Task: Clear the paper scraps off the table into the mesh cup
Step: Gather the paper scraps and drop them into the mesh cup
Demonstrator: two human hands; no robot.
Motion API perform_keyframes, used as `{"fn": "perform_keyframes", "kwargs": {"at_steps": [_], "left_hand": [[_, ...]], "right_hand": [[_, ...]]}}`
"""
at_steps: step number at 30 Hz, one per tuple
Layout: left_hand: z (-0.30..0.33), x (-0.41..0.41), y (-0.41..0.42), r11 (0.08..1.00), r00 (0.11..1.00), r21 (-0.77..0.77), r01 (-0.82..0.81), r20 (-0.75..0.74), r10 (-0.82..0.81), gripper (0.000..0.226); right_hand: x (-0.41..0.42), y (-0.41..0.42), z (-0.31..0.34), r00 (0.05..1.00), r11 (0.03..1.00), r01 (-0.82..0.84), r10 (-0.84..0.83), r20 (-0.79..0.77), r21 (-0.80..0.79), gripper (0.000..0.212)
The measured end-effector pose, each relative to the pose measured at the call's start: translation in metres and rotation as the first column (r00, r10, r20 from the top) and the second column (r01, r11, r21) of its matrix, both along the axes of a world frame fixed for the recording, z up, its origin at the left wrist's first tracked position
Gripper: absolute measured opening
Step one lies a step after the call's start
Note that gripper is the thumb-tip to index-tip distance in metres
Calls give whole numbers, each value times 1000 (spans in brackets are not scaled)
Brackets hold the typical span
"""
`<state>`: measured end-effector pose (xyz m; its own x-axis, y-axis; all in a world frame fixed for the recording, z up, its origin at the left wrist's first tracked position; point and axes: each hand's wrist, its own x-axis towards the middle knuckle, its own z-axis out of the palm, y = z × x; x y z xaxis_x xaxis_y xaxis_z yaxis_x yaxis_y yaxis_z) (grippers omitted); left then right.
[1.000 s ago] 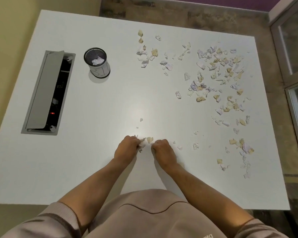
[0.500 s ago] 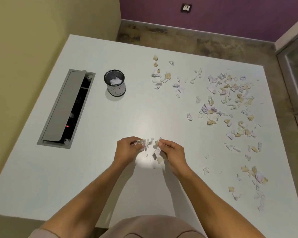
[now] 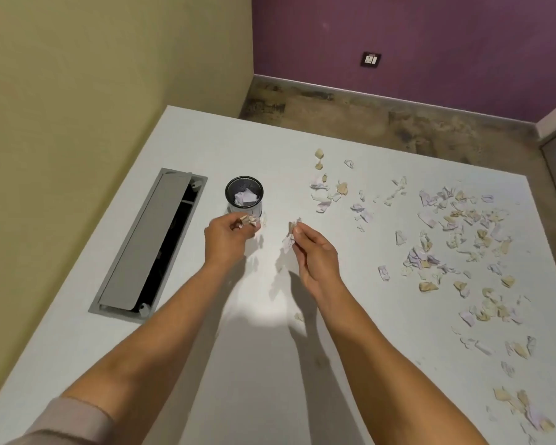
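Light: even, moderately bright, cast from above | Glare: soft patch seen on the table (image 3: 264,319) at 6 o'clock of centre | Shadows: diffuse, thrown beneath both forearms | Distortion: table edges bowed by wide-angle lens | Focus: slightly soft throughout

White table (image 3: 350,364), mesh cup (image 3: 244,196), scattered paper scraps (image 3: 456,239)

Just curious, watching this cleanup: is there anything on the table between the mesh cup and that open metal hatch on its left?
No. In the head view, the table between the mesh cup and the metal hatch is bare white surface; the scraps lie to the cup's right.
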<state>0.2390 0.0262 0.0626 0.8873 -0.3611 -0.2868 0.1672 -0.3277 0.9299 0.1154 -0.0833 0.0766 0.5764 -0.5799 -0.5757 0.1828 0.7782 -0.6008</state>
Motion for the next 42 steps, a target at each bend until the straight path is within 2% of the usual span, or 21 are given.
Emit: {"fn": "perform_keyframes", "kwargs": {"at_steps": [6, 9, 12, 17, 24, 29, 31, 33, 35, 39, 42], "left_hand": [[-4, 68, -34, 983, 982, 184, 19, 181, -53, 12], [-11, 90, -46, 948, 961, 305, 88, 223, -161, 9], [-14, 96, -51, 889, 928, 420, 182, 224, -296, 21], [-12, 100, -47, 883, 913, 425, 199, 246, -324, 40], [-9, 70, -18, 960, 933, 279, 31, 337, -128, 21], [-37, 27, 11, 966, 916, 251, 55, 372, -149, 17], [-57, 10, 22, 905, 858, 393, 162, 397, -326, 22], [-79, -2, 34, 825, 799, 495, 274, 360, -482, 28], [-95, -8, 41, 789, 797, 526, 318, 302, -523, 33], [-121, -16, 46, 538, 690, 738, 408, 136, -710, 55], [-134, -24, 52, 425, 615, 794, 436, 82, -784, 69]], "right_hand": [[33, -15, -9, 999, 998, -31, 30, -23, -46, 18], [40, -22, -17, 998, 994, -47, 42, -54, -98, 18], [51, -28, -20, 995, 986, -62, 49, -86, -156, 17], [77, -36, -19, 984, 946, -124, 78, -162, -298, 14], [127, -36, -14, 926, 789, -292, 91, -367, -541, 13], [153, -36, -12, 867, 619, -430, 82, -491, -657, 7], [156, -36, -13, 841, 536, -500, 112, -529, -680, 6], [155, -36, -17, 810, 455, -567, 159, -564, -686, 10], [153, -35, -20, 787, 409, -609, 207, -581, -679, 16], [149, -33, -23, 763, 364, -644, 233, -604, -673, 37], [142, -34, -22, 793, 332, -604, 155, -590, -724, 45]]}}
